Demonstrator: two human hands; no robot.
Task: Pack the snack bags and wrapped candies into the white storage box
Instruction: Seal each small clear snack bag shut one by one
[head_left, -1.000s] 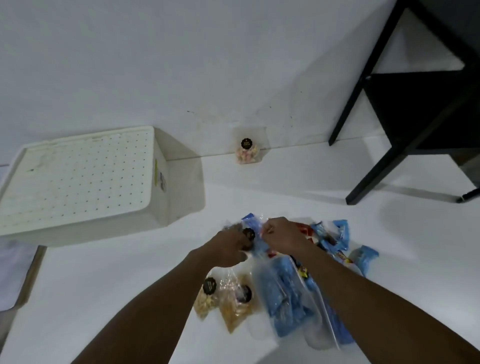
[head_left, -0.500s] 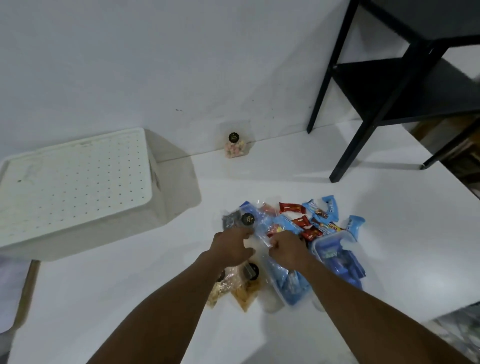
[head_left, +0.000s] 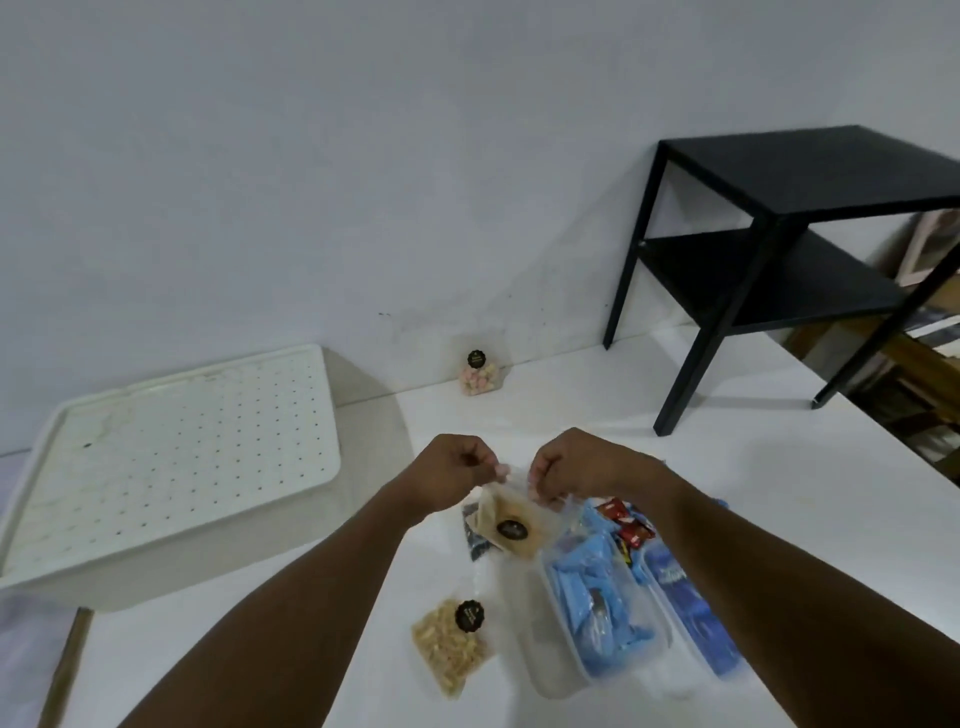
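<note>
Clear bag (head_left: 511, 525) of tan snacks w/ black sticker hangs just above desk (head_left: 701, 483), centre, held by its top edge. Left hand (head_left: 449, 475) & right hand (head_left: 576, 470) each pinch a top corner w/ thumb & fingers. Step, likely: one bag lifted, none packed yet. Next: carry it left to white box (head_left: 171, 457), whose perforated face is up & may need turning or opening. Nut bag (head_left: 452, 644), red candies (head_left: 626, 530) wait nearby.

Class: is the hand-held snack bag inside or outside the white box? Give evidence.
Outside. The left hand and right hand pinch the snack bag by its top edge over the table, beside the white box.
</note>
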